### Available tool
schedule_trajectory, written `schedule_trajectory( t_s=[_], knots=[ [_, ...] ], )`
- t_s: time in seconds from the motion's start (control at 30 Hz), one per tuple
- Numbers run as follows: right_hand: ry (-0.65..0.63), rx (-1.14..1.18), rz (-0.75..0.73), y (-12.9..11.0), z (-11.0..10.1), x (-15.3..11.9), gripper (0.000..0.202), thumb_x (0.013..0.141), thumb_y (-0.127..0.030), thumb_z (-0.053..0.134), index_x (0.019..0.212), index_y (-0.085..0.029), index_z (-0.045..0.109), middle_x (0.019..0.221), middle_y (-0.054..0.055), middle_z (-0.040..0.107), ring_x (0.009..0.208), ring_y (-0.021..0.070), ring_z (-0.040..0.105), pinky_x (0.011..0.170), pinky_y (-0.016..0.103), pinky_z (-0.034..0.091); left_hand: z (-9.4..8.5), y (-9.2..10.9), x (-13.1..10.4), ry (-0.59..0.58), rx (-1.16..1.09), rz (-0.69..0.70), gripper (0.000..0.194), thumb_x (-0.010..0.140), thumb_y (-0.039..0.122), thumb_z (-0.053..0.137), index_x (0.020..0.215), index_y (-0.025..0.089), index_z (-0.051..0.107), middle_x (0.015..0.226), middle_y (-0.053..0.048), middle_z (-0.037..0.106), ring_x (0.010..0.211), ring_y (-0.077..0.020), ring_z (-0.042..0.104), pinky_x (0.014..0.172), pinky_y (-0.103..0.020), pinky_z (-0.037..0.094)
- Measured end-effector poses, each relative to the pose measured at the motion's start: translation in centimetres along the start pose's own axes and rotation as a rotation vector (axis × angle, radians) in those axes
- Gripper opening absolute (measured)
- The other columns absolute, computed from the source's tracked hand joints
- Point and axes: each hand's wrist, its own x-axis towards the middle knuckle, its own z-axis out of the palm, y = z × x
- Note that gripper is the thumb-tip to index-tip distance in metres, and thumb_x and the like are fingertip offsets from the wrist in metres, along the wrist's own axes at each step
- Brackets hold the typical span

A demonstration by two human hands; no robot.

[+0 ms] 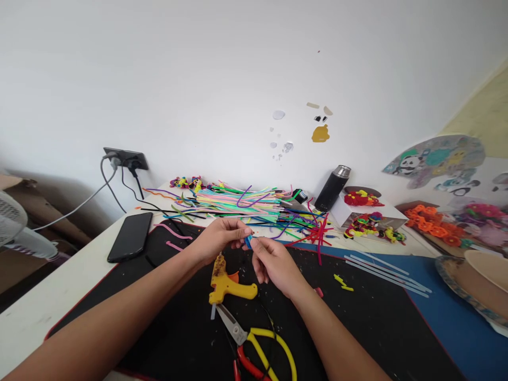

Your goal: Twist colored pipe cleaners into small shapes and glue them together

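Observation:
Between the fingertips of both hands is a small blue piece [248,242], mostly covered by the fingers. My left hand [224,238] pinches it from the left, and my right hand [273,260] pinches it from the right with its thumb and forefinger. Just below the hands, a yellow hot glue gun [230,286] lies on the black mat [178,328]. Scissors [238,334] with yellow and red handles lie nearer, their blades pointing up toward the glue gun. Behind the hands is a pile of coloured pipe cleaners [242,203].
A black phone [130,237] lies at the left. Clear glue sticks [389,275] and short yellow pieces [343,283] are at the right. A dark flask [333,188] leans against the wall beside a white box [389,214]. A round basket [456,280] stands far right.

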Motion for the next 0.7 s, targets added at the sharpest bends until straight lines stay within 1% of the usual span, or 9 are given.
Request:
schedule_trajectory(
  t_s=[0.07,0.17,0.3,0.37,0.43,0.57,0.7],
  knots=[
    [0.033,-0.123,-0.043,0.3,0.1,0.0,0.044,0.095,-0.063,0.058,0.097,-0.019,0.063,0.057,-0.006,0.056,0.039,0.0103,0.051,0.040,0.022,0.034,0.1,-0.1,0.0,0.029,0.038,0.000,0.040,0.063,0.047,0.092,0.073,0.013,0.074,0.059,0.000,0.062,0.053,-0.0093,0.048,0.054,-0.023,0.035],
    [0.093,-0.322,-0.106,0.5,0.3,-0.1,0.037,0.099,-0.056,0.055,0.092,-0.020,0.062,0.059,-0.004,0.057,0.042,0.0122,0.054,0.046,0.024,0.038,0.4,-0.2,-0.2,0.039,0.095,0.005,0.041,0.063,0.049,0.090,0.073,0.013,0.074,0.058,0.001,0.060,0.053,-0.0093,0.047,0.054,-0.023,0.036],
    [0.190,-0.657,-0.205,0.2,0.4,-0.3,0.035,0.103,-0.048,0.047,0.088,-0.020,0.063,0.058,-0.001,0.059,0.048,0.0160,0.055,0.054,0.027,0.034,0.7,-0.2,-0.2,0.034,0.166,0.031,0.041,0.065,0.050,0.089,0.073,0.012,0.073,0.059,0.002,0.059,0.054,-0.0097,0.048,0.054,-0.024,0.037],
    [0.218,-0.757,-0.246,0.0,0.4,-0.4,0.033,0.103,-0.044,0.048,0.086,-0.020,0.063,0.060,0.001,0.062,0.053,0.0176,0.056,0.056,0.028,0.033,0.8,-0.2,-0.2,0.031,0.177,0.034,0.041,0.065,0.049,0.088,0.072,0.012,0.072,0.058,0.002,0.058,0.053,-0.0096,0.048,0.054,-0.024,0.037],
    [0.211,-0.749,-0.248,0.0,0.3,-0.3,0.033,0.104,-0.043,0.047,0.084,-0.021,0.063,0.059,0.001,0.061,0.054,0.0178,0.056,0.056,0.027,0.032,0.8,-0.2,-0.2,0.028,0.166,0.036,0.040,0.064,0.049,0.089,0.071,0.013,0.071,0.057,0.002,0.058,0.052,-0.0094,0.048,0.054,-0.024,0.037],
    [0.168,-0.617,-0.195,0.2,0.3,-0.2,0.036,0.104,-0.045,0.048,0.081,-0.021,0.063,0.048,-0.003,0.052,0.048,0.0160,0.053,0.052,0.025,0.033,1.0,-0.2,-0.3,-0.002,0.110,0.028,0.040,0.064,0.047,0.090,0.069,0.014,0.069,0.056,0.001,0.060,0.051,-0.0094,0.048,0.053,-0.023,0.037],
    [0.121,-0.478,-0.183,-0.2,0.5,-0.8,0.039,0.104,-0.050,0.048,0.085,-0.021,0.065,0.046,-0.006,0.048,0.043,0.0142,0.050,0.050,0.024,0.034,1.1,0.5,-1.2,-0.030,0.004,-0.027,0.043,0.065,0.051,0.089,0.071,0.014,0.068,0.057,-0.001,0.064,0.051,-0.0095,0.049,0.051,-0.022,0.035]
  ],
)
